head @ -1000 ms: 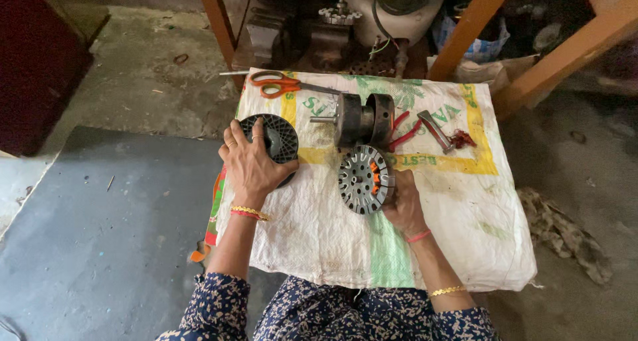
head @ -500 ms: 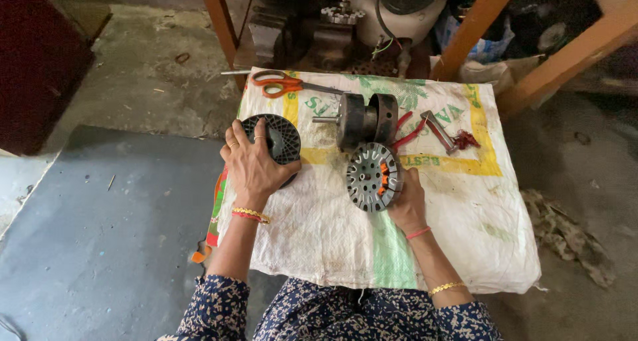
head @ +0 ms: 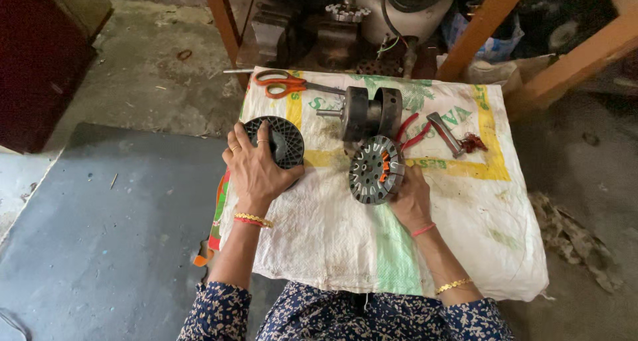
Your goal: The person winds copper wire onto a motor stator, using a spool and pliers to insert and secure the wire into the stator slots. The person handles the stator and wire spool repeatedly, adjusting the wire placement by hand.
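Note:
My left hand (head: 256,171) rests over a black ribbed plastic spool (head: 282,138) lying at the left of a white woven sack (head: 332,235), fingers curled on its rim. My right hand (head: 411,198) holds a round grey motor stator (head: 375,170) with orange wire bits, tilted up on its edge near the sack's middle. Just behind the stator lies a dark cylindrical motor rotor with a shaft (head: 369,112).
Orange-handled scissors (head: 282,83) lie at the sack's far left edge. Red-handled pliers (head: 435,132) lie to the right of the rotor. Wooden legs (head: 222,22) and machine parts stand behind the sack. A grey mat (head: 100,235) covers the floor at the left.
Both hands stay on the spool and the stator. The stator has tipped slightly more upright; the view has shifted a little.

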